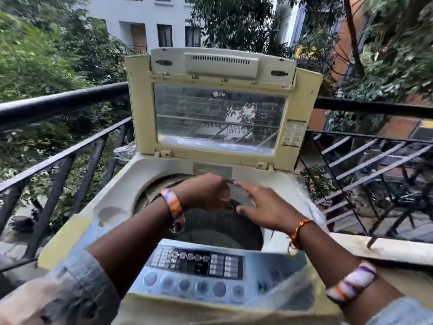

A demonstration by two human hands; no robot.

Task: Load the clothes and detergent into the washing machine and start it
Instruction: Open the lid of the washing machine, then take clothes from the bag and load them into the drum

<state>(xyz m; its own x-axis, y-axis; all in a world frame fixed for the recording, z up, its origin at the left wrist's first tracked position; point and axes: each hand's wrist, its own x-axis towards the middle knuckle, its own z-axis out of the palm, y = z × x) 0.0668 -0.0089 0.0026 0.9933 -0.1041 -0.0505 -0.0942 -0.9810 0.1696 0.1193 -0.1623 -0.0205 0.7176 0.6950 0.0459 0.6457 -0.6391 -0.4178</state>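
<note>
Left hand gripping blurred packet, right hand touching; washing machine lid up

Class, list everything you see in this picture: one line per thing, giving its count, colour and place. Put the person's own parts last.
washing machine: one, cream and yellowed, centre, on a balcony
lid: one, yellowed frame with clear window, raised upright at the back
drum: one, dark, open below the hands; contents unclear
control panel: one, grey-blue with round buttons, near edge
railing: one, black metal, behind and beside the machine
building: one, white, far background
trees: several, green, left and right
left hand: one, over the drum, fingers curled round a thin dark thing
right hand: one, over the drum, fingers spread
</note>
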